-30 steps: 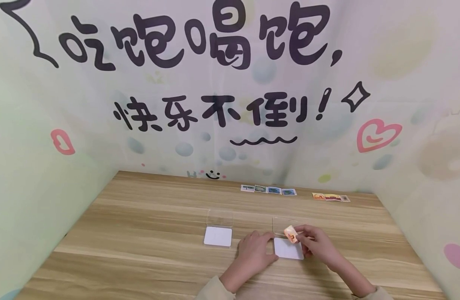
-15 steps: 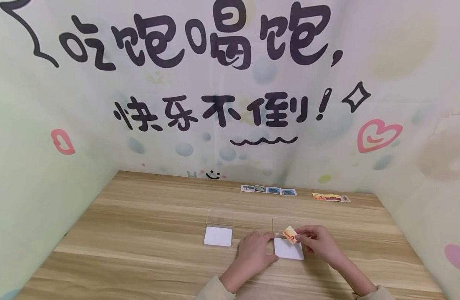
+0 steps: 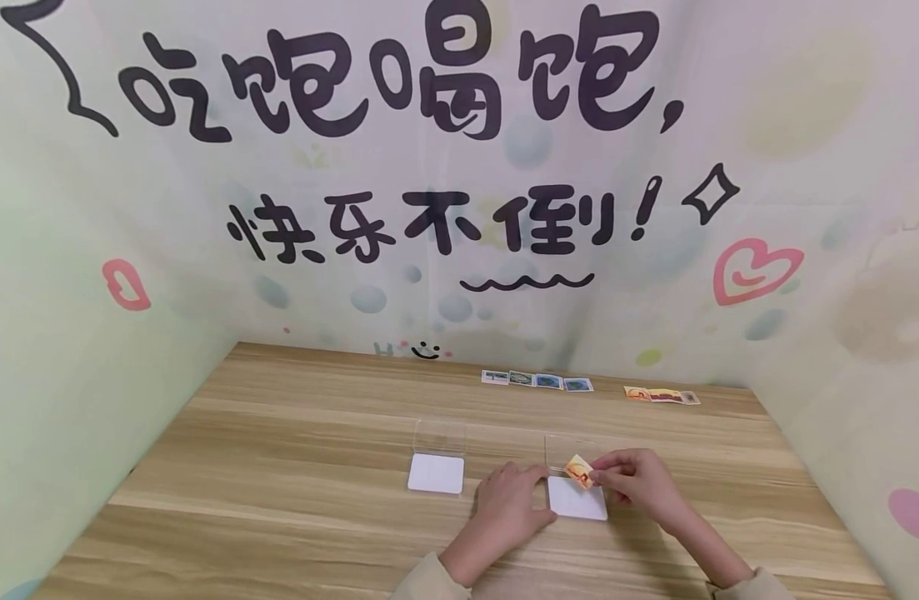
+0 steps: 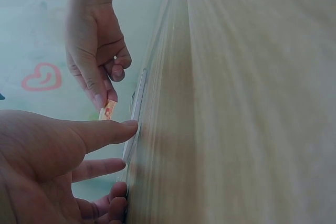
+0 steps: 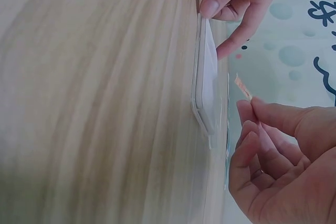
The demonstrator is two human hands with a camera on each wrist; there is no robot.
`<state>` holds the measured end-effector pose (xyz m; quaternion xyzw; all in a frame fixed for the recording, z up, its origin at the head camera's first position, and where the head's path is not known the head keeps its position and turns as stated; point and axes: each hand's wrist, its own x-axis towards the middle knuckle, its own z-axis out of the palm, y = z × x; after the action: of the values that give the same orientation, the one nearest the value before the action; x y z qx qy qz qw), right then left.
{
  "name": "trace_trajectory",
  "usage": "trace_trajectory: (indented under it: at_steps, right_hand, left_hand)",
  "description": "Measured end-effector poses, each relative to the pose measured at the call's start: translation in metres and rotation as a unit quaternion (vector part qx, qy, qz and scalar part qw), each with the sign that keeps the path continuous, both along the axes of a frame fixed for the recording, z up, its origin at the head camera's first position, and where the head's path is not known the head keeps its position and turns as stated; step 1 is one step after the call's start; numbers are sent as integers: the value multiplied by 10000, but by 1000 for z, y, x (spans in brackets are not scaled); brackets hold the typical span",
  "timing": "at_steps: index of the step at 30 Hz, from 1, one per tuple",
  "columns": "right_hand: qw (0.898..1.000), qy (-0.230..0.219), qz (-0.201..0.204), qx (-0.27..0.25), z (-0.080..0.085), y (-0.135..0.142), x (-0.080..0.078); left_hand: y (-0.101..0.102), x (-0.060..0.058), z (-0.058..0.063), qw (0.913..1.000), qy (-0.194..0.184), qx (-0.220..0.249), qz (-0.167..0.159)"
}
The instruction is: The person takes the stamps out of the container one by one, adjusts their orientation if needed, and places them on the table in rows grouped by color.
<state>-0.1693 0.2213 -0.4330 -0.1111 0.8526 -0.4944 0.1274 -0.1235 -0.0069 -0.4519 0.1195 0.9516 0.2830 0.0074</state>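
In the head view my right hand pinches a small orange-and-white stamp by its right side, between thumb and forefinger. The stamp is tilted, held above a white pad in a clear case whose lid stands raised behind it. From the right wrist view, the stamp is apart from the white pad. My left hand rests at the pad's left side, thumb and forefinger stretched out to its edge. In the left wrist view, its thumb touches the case's edge.
Another white pad with a raised clear lid lies to the left. A row of bluish stamps lies at the back of the wooden table. A shorter row of orange and red stamps is right of it, near the printed backdrop.
The stamp in my right hand has turned and shifted slightly left over the white pad, its picture now showing more plainly. My left hand has stayed in place.
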Motion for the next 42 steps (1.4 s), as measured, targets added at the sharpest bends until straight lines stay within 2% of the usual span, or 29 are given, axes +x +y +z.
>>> trace_trajectory:
  at_steps: [12,20,42]
  right_hand:
    - [9989,327,-125,299,2,2,-4]
    - [9986,340,-267,293,0,2,-5]
    - [9971,513,-261,491,2,5,-10]
  left_hand:
    - [0,1,1,9999,-104,-15,39]
    - [0,0,1,9999,-122,22,29]
    - [1,2,2,9998,-154,107,78]
